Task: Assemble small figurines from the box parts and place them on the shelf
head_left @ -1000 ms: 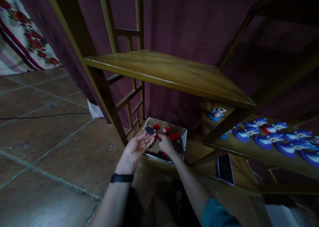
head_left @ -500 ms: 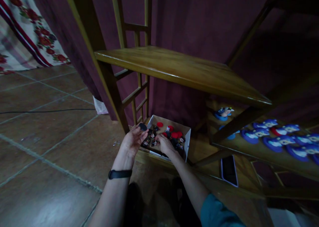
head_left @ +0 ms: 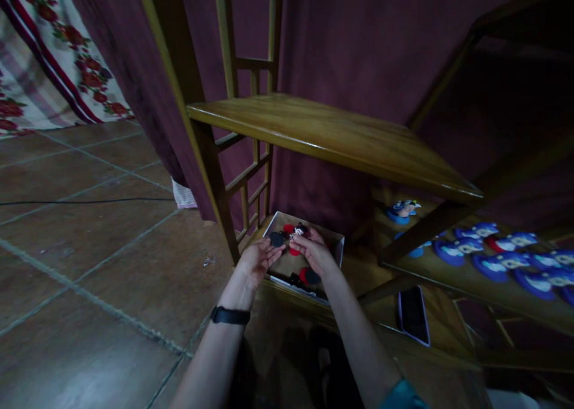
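My left hand [head_left: 258, 259], palm up, holds a flat black disc [head_left: 277, 239] at its fingertips, over the left side of a shallow cardboard box [head_left: 339, 250]. My right hand [head_left: 317, 252] pinches a small dark figurine [head_left: 299, 231] with a pale face, close beside the disc. Whether figurine and disc touch, I cannot tell. Inside the box, partly covered by my hands, are a few red discs [head_left: 294, 252] and another black disc [head_left: 312, 275] overlapping a red one. Small dark pieces [head_left: 296, 279] lie near its front wall; their kind is unclear.
A wooden shelf board [head_left: 323, 128] juts out above the box. To the right, several blue-and-white figurines [head_left: 504, 258] stand on another shelf, with a dark open tray [head_left: 412, 314] below. A wooden upright [head_left: 201, 152] rises at the left; a cable [head_left: 89, 202] crosses the floor.
My right hand has risen from among the pieces in the box and now holds a figurine beside the black disc. My left hand moved right with the disc. Fewer figurines show in the box.
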Demonstrator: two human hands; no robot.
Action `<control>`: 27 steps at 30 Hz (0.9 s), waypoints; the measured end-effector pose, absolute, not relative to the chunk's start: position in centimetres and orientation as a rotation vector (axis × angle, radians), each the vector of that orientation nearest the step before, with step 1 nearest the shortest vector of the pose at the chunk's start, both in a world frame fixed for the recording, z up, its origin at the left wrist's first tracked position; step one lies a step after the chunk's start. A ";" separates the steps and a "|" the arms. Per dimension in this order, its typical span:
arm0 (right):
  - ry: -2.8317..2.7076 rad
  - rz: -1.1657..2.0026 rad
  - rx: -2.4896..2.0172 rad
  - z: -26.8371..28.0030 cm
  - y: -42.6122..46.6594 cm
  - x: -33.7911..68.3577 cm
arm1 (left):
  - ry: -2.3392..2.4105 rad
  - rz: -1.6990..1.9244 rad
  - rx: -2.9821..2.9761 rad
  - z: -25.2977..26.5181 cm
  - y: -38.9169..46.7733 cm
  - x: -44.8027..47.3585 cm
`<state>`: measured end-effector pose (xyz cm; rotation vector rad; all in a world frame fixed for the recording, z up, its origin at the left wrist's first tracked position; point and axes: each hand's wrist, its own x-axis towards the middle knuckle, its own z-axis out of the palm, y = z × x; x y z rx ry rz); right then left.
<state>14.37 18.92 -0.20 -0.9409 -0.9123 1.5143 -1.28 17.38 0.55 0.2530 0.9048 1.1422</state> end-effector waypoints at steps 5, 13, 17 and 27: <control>-0.984 1.326 -1.000 0.1 18.3 14.1 | 0.807 1.118 0.297 0.6 16.8 0.4; -1.115 1.170 -1.060 -0.6 18.7 14.4 | 0.786 1.129 0.299 0.5 16.6 1.7; -1.094 1.157 -1.059 -0.5 18.6 14.5 | 0.778 1.133 0.294 0.6 16.6 2.1; -1.109 1.149 -1.072 -0.8 18.4 14.7 | 0.812 1.163 0.270 0.6 16.6 2.6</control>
